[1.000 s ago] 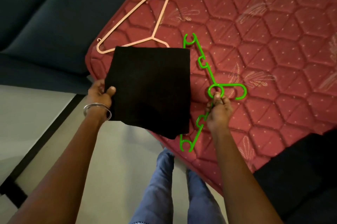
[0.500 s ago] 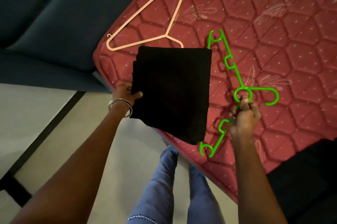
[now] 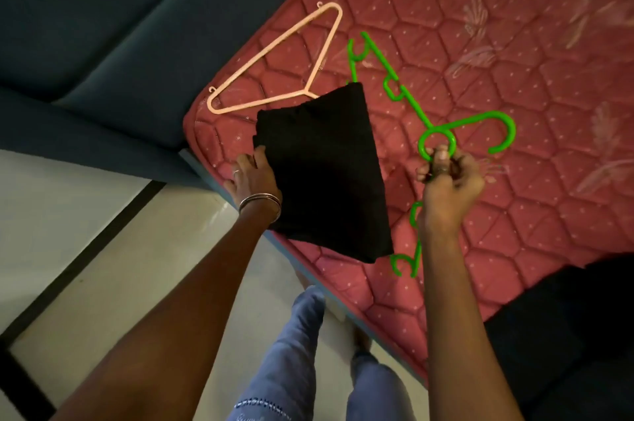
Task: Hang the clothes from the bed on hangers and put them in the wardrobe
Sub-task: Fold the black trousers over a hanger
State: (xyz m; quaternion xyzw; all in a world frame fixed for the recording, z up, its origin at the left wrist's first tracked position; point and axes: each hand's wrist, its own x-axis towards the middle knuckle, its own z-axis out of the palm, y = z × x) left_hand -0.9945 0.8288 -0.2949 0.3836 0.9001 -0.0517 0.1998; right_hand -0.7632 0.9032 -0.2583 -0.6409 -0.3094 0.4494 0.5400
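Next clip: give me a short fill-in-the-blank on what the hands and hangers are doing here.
1. The right hand pinches the ring of the ______ hanger.
2. The left hand holds a folded garment whose colour is ______.
3. The peach hanger lies on the ______ mattress, touched by neither hand.

Missing words: green; black; red
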